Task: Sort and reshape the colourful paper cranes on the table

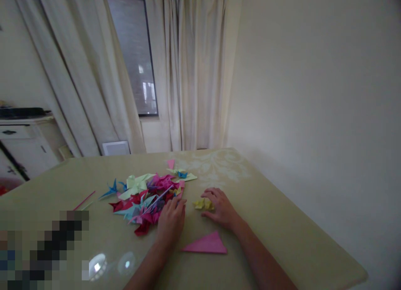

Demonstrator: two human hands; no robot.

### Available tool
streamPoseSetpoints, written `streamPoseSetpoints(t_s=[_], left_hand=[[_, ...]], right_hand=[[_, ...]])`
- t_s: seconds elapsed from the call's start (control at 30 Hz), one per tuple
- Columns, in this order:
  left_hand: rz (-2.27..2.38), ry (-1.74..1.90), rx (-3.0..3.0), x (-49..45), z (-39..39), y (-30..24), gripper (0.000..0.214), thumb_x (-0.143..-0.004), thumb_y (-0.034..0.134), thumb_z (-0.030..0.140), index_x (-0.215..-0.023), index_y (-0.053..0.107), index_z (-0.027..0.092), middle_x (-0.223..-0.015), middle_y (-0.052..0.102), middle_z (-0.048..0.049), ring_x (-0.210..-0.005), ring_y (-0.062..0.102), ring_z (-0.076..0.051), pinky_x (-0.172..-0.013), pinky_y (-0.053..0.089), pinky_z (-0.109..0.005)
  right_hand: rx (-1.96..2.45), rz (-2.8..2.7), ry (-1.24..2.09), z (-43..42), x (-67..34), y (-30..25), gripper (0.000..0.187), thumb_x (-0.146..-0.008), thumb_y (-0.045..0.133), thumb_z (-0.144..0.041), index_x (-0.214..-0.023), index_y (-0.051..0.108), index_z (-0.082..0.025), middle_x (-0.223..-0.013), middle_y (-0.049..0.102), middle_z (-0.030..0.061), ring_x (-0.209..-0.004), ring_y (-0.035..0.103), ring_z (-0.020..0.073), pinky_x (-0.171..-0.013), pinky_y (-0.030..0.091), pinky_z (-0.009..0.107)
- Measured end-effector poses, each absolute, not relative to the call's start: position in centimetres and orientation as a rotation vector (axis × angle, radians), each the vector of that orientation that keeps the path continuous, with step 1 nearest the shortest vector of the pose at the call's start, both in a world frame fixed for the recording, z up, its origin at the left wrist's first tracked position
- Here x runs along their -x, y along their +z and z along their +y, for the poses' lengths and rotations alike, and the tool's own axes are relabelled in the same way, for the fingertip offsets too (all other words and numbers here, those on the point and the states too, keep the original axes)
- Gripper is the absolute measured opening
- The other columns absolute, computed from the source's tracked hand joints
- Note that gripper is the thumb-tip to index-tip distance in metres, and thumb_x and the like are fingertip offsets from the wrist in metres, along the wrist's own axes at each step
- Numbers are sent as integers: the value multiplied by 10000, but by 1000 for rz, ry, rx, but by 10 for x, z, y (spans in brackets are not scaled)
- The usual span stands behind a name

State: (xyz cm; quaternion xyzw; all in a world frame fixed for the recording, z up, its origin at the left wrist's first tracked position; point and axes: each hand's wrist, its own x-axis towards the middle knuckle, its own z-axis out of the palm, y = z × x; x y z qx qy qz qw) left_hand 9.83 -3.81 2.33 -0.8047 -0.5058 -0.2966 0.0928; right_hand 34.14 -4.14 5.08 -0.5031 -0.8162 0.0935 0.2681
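Note:
My left hand (171,218) rests against the right side of a heap of colourful folded paper figures (134,204). Its fingers lie outstretched, with the tips partly hidden among the papers. To the right, my right hand (222,208) curves over a small yellow folded paper piece (203,204) on the table. Thumb and fingers are spread apart around the yellow piece, without closing on it. Nearer to me, between my forearms, lies a pink folded paper triangle (208,244).
The pale green table (275,223) has a glossy top and meets the wall at right. A blue paper figure (110,189) lies left of the heap, a pale green one (189,177) behind it. A thin red stick (84,200) lies at left. Curtains (200,72) hang behind.

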Motion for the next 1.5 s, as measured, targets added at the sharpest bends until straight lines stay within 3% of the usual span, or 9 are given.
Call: streamPoseSetpoints(t_s=[0.13, 0.3, 0.5, 0.63, 0.73, 0.83, 0.97, 1.1, 1.5], left_hand=[[-1616, -583, 2177, -80, -37, 40, 195, -982, 581, 199, -1069, 753, 169, -1048, 704, -121, -1030, 639, -313, -871, 513, -433], [-1574, -585, 2261, -77, -34, 39, 144, -959, 619, 153, -921, 752, 193, -1000, 709, -98, -994, 631, -296, -856, 480, -415], [-1350, -793, 2601, -107, -45, 24, 129, -1003, 618, 207, -1019, 736, 258, -1008, 714, -44, -959, 651, -232, -864, 482, -360], [-1225, -737, 2808, -116, -46, 11, 402, -982, 554, 76, -1304, 666, 290, -1067, 722, -36, -991, 675, -198, -886, 506, -306], [-1316, -693, 2717, -106, -42, 15, 569, -935, 513, -2, -1433, 590, 262, -1201, 715, -66, -1063, 670, -201, -929, 504, -309], [-1548, -669, 2384, -89, -37, 31, 507, -939, 511, 37, -1393, 635, 226, -1284, 693, -107, -1137, 637, -260, -946, 486, -370], [-1718, -592, 2085, -72, -33, 44, 390, -1006, 519, 209, -1369, 656, 170, -1288, 693, -149, -1128, 606, -321, -909, 462, -428], [-1715, -494, 2098, -66, -29, 40, 360, -1007, 496, 192, -1306, 697, 176, -1219, 711, -138, -1081, 605, -304, -882, 447, -420], [-1831, -525, 2048, -64, -29, 45, 388, -989, 513, 277, -1313, 647, 111, -1144, 675, -160, -1066, 616, -323, -893, 449, -434]], right_hand=[[1412, -2312, 244, -43, -328, 47, 647, -871, 826, -416, -1473, 593, -355, -1654, 423, 96, -1473, 421, 336, -1209, 312, 512], [1467, -2309, 250, -39, -323, 40, 321, -987, 688, -301, -1306, 714, -280, -1509, 585, 116, -1395, 523, 291, -1176, 364, 461], [1606, -2135, 179, -32, -333, 32, 247, -983, 624, -224, -1199, 742, -237, -1380, 650, 133, -1291, 593, 300, -1100, 441, 459], [1633, -1936, 234, -24, -341, 22, 287, -982, 572, -217, -1212, 743, -205, -1330, 654, 158, -1288, 594, 292, -1128, 448, 429], [1582, -1825, 279, -19, -346, 17, 314, -1025, 492, -271, -1182, 754, -196, -1281, 669, 157, -1280, 597, 282, -1159, 430, 438], [1542, -1771, 312, -19, -346, 17, 389, -1071, 412, -353, -1191, 754, -214, -1266, 678, 146, -1274, 595, 277, -1163, 428, 459], [1485, -1848, 364, -27, -341, 26, 458, -1030, 540, -524, -1334, 704, -222, -1440, 600, 147, -1384, 518, 290, -1214, 374, 465], [1463, -2011, 411, -39, -332, 40, 628, -919, 699, -621, -1423, 652, -250, -1564, 507, 143, -1457, 448, 311, -1232, 349, 470], [1490, -2168, 358, -46, -318, 45, 713, -821, 835, -520, -1438, 636, -224, -1555, 523, 165, -1438, 472, 327, -1221, 359, 475]])
